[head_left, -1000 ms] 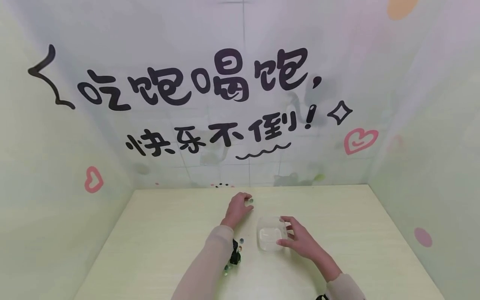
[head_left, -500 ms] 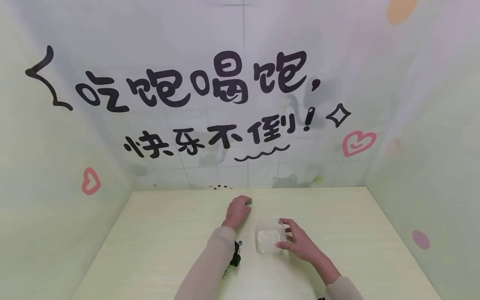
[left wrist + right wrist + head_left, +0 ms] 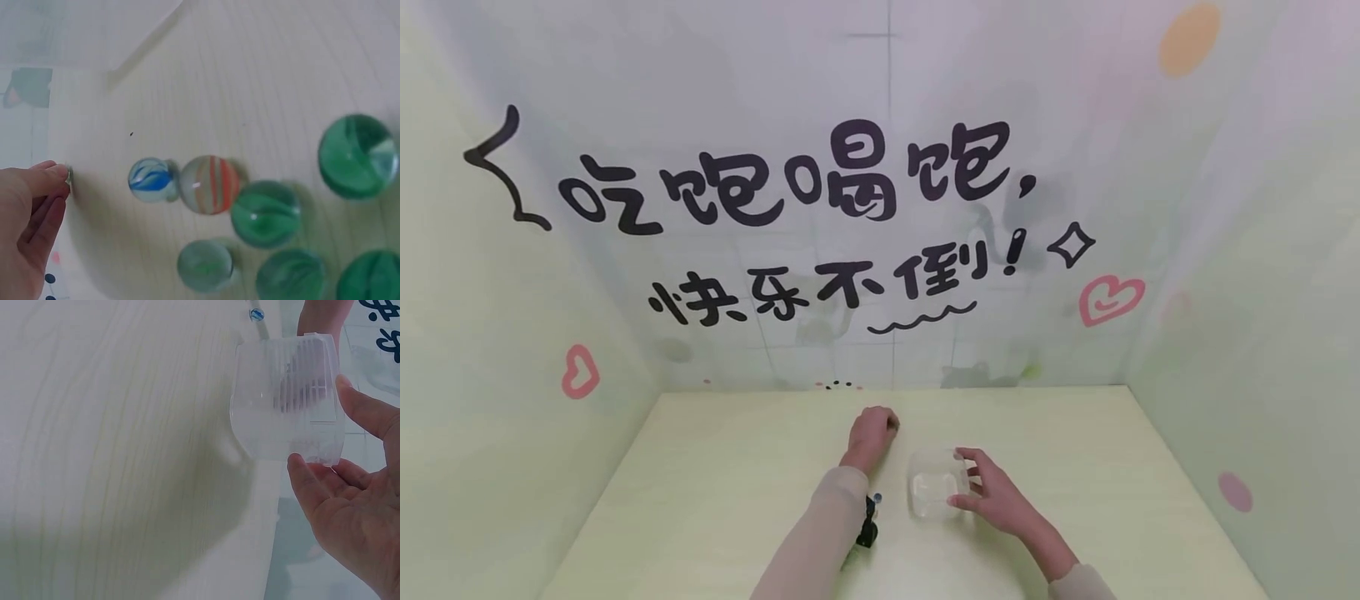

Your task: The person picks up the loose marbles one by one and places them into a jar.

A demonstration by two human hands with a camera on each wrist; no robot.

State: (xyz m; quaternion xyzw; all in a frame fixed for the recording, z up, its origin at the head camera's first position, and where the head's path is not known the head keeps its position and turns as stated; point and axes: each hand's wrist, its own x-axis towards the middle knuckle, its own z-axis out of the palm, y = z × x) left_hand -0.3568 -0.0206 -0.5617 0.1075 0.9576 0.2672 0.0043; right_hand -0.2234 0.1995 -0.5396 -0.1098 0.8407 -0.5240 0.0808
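At the far middle of the table in the head view, my left hand (image 3: 874, 435) pinches a greenish glass marble (image 3: 69, 177) between thumb and fingers. Most of that marble is hidden by the fingertips. To the right, my right hand (image 3: 996, 493) grips the near right side of a clear plastic container (image 3: 927, 487), its thumb and fingers spread around the wall. The right wrist view shows ridges on the container's side (image 3: 269, 394). Closer to the left wrist camera lie a blue-swirled marble (image 3: 150, 180), an orange-striped marble (image 3: 209, 185) and several green marbles (image 3: 265, 214).
The pale wooden table (image 3: 715, 467) ends at a printed back wall (image 3: 775, 358) with black lettering. Side walls stand left and right. A black strap with a small device (image 3: 868, 527) sits at my left wrist, partly covering the marbles in the head view.
My left fingers have closed round the marble, which showed between them before. The right hand keeps its grip on the container. The head view has tilted slightly up.
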